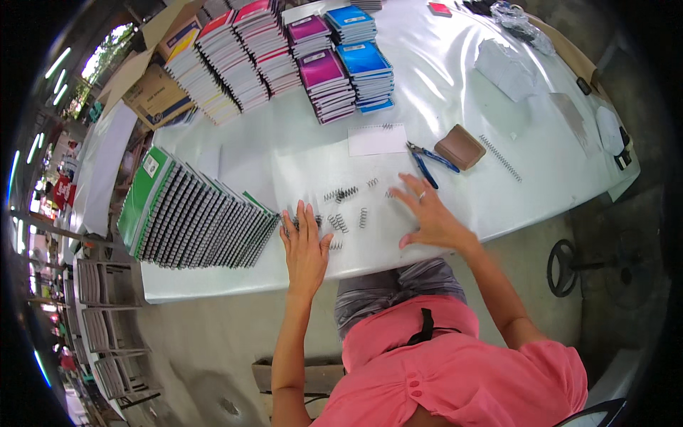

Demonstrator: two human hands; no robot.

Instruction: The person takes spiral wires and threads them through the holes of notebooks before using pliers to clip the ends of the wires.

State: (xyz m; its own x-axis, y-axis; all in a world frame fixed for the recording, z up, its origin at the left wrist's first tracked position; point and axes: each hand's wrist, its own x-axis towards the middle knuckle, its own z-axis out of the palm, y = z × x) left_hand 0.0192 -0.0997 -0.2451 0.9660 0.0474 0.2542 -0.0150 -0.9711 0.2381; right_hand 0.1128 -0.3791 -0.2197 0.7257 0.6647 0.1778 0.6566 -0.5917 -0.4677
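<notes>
My left hand (306, 249) lies palm down near the table's front edge, fingers stretched out over some dark wire coil pieces that they partly hide. Spread fingers mark my right hand (432, 217), which holds nothing; a small coil piece (390, 193) shows at its fingertips. Between the hands are several short cut wire coils (338, 223), with a denser clump (346, 193) behind them. Left of my left hand leans a long row of spiral notebooks (206, 213) with a green cover at the outer end. Blue-handled pliers (432, 164) lie beyond my right hand.
A brown wallet-like block (460, 147) sits beside the pliers, with a long wire coil (501, 158) to its right. A white card (376, 139) lies behind the loose coils. Stacked purple notebooks (324, 78), blue notebooks (365, 67) and a cardboard box (153, 92) stand at the back.
</notes>
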